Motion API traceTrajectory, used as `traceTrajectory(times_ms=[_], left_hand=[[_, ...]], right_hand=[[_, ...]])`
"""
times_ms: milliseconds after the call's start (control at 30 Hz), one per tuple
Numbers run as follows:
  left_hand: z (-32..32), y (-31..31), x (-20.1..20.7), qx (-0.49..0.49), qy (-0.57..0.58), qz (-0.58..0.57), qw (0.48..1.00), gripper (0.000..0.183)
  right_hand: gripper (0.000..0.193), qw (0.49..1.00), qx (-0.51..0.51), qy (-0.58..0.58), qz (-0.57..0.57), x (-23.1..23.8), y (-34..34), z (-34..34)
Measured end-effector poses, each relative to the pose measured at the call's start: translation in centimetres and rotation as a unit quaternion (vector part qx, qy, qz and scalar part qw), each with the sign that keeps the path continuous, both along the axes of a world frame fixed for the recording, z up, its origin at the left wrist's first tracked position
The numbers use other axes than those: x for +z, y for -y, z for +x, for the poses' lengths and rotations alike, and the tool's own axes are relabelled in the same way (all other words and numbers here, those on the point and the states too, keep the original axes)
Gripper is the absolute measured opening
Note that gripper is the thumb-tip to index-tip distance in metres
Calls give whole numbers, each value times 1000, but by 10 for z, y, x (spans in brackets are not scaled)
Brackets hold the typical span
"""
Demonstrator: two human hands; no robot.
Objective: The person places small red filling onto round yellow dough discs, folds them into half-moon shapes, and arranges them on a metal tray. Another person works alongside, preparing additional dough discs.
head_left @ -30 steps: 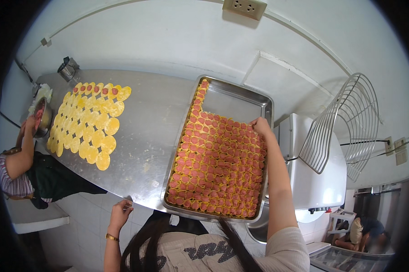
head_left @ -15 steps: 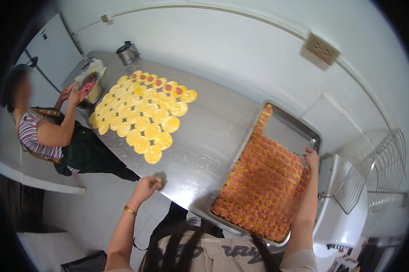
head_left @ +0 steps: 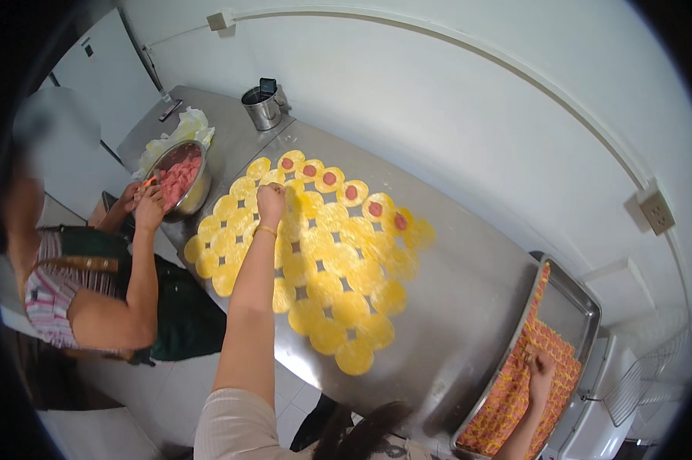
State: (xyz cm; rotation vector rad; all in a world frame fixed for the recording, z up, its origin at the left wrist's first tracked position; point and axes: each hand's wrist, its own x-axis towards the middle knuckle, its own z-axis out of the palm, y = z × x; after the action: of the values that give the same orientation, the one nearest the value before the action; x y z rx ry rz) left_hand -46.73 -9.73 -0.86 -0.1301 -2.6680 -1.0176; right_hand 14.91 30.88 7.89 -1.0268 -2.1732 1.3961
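Overlapping rows of round yellow dough wrappers [head_left: 325, 290] lie on the steel table. Along the far row, several carry a small pink lump of meat [head_left: 330, 179]. My left hand [head_left: 271, 201] is over the far left part of the wrappers, its fingers curled closed; whatever they may pinch is hidden. Off to the right, my right hand [head_left: 540, 368] is above a metal tray [head_left: 585, 313], fingers bent together, and I cannot see anything in them. Tight rows of pink meat dumplings with yellow edges [head_left: 507, 399] fill much of that tray.
At the left a co-worker [head_left: 108, 299] in a dark apron works with both hands at a steel bowl [head_left: 200, 188] of pink minced meat. A steel mug [head_left: 263, 107] stands near the wall. A wire rack [head_left: 649, 379] is beyond the tray.
My left hand has moved from the table's near edge up over the wrappers. My right hand has gone from the tray's right side to above the dumplings. The view has shifted left.
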Motion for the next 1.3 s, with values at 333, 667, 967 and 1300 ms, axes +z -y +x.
traceTrajectory(times_ms=[333,667,967,1300], left_hand=[[-127,3,-26,37,15,-104,994,22],[-156,4,-28,-58,127,52,989,26],[-121,-3,-4,-183,282,495,801,20],[201,-84,75,-441,583,327,600,32]], right_hand=[[23,996,-34,64,-54,24,98,-49],[22,996,-31,85,-8,41,122,-88],[20,999,-2,42,-15,33,148,-95],[33,784,-30,-213,-583,-14,204,-160]])
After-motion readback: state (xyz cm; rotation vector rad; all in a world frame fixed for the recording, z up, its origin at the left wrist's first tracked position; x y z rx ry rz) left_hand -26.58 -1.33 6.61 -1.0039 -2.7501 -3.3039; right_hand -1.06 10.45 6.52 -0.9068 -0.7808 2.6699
